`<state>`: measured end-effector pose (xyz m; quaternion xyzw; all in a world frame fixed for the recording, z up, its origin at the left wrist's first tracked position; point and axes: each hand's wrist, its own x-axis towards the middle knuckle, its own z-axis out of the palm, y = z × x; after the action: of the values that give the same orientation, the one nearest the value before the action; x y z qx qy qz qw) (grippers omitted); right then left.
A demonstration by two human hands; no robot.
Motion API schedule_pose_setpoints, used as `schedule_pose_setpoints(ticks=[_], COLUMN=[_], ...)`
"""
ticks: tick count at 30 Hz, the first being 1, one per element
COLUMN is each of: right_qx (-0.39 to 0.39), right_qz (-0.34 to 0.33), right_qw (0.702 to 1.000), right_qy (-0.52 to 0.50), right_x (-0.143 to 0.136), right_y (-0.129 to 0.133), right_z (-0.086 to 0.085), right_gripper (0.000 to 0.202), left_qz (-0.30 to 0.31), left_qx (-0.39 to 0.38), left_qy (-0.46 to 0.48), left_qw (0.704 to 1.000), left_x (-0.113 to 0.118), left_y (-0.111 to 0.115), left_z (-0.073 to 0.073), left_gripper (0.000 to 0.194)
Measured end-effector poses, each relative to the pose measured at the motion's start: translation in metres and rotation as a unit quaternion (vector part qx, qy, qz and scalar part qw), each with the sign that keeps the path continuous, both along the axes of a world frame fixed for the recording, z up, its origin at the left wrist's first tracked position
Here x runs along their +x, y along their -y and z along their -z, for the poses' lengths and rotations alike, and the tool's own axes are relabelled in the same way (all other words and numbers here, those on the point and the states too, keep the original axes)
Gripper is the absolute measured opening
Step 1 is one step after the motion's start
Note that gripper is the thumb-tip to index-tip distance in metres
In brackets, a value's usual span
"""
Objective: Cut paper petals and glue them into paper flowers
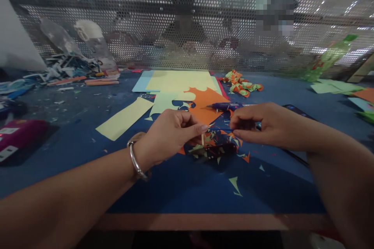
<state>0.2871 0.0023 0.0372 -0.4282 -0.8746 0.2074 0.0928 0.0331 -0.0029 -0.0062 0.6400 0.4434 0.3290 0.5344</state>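
Note:
My left hand (178, 132), with a silver bangle at the wrist, is pinched near the middle of the table; a small pale strip (202, 138) shows at its fingertips. To its right my right hand (257, 124) is closed on the end of a thin blue strand (219, 129), which stretches toward the left fingertips. Just behind lies a blue glue gun (226, 106), its tip over cut orange paper (201, 103). Small orange and green paper scraps (217, 140) are scattered below and between the hands.
Yellow sheets (181, 79) and a yellow strip (125, 118) lie behind and left. Curled paper pieces (241, 84) sit at the back. Bottles (99, 48) stand back left, a green one (331, 57) back right. A magenta object (23, 136) is far left; a dark phone (299, 111) lies right.

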Motion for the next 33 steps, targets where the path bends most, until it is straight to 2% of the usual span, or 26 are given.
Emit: schedule_pose_setpoints(ticks=[4, 8, 12, 17, 22, 24, 27, 33], right_qx=[0.053, 0.103, 0.107, 0.070, 0.100, 0.084, 0.035, -0.027], right_qz=[0.009, 0.074, 0.111, 0.073, 0.129, 0.121, 0.073, 0.003], right_qw=[0.998, 0.988, 0.983, 0.985, 0.984, 0.987, 0.995, 1.000], right_qy=[0.044, 0.088, 0.103, 0.139, 0.070, 0.059, 0.049, 0.013], right_x=[0.004, 0.012, 0.015, 0.017, 0.020, 0.017, 0.008, -0.003], right_y=[-0.005, -0.013, -0.019, -0.024, -0.024, -0.021, -0.014, -0.002], right_z=[0.002, 0.004, 0.009, 0.016, 0.013, 0.010, 0.006, 0.001], right_gripper=[0.018, 0.022, 0.032, 0.025, 0.031, 0.032, 0.034, 0.038], left_qz=[-0.005, -0.064, -0.109, -0.100, -0.087, -0.073, -0.046, -0.027], left_qx=[-0.011, -0.022, -0.027, -0.035, -0.039, -0.040, -0.041, -0.036], left_qy=[0.017, 0.044, 0.088, 0.077, 0.067, 0.050, 0.041, 0.043], left_qw=[1.000, 0.997, 0.990, 0.991, 0.993, 0.995, 0.997, 0.998], left_x=[-0.001, 0.000, 0.002, 0.002, 0.000, 0.000, 0.000, 0.000], left_y=[-0.002, -0.001, 0.002, 0.000, -0.003, -0.003, -0.004, -0.004], left_z=[-0.002, -0.009, -0.013, -0.011, -0.009, -0.006, -0.001, 0.004], left_gripper=[0.026, 0.025, 0.022, 0.023, 0.024, 0.025, 0.026, 0.025])
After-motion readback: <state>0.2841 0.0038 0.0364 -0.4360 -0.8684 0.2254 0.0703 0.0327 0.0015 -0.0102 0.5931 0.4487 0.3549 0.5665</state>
